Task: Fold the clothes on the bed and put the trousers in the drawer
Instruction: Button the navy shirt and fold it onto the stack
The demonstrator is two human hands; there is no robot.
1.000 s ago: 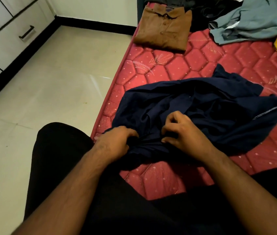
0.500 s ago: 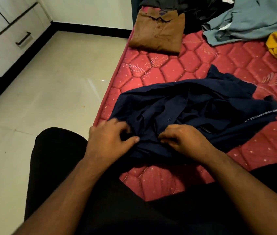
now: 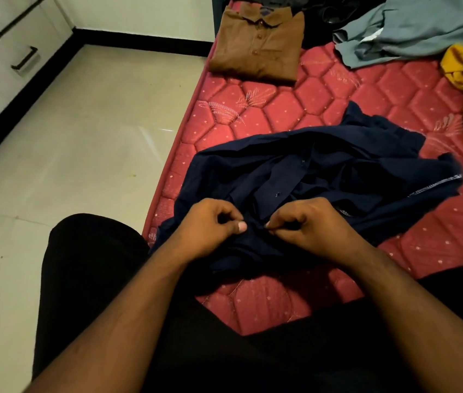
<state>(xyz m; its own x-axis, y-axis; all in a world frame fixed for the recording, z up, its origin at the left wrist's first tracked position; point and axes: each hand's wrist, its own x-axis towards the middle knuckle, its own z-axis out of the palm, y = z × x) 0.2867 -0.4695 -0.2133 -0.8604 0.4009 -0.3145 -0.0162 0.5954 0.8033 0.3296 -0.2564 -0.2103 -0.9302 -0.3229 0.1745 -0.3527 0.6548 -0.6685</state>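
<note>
Both hands pinch the near edge of the crumpled navy shirt [image 3: 324,168], which lies on the red quilted bed [image 3: 281,109]: left hand [image 3: 210,228] and right hand [image 3: 306,222] close together, fingers curled. A folded brown shirt [image 3: 255,43] lies farther back.

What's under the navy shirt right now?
The red quilted mattress shows all around the navy shirt; whatever lies beneath its crumpled folds is covered.
</note>
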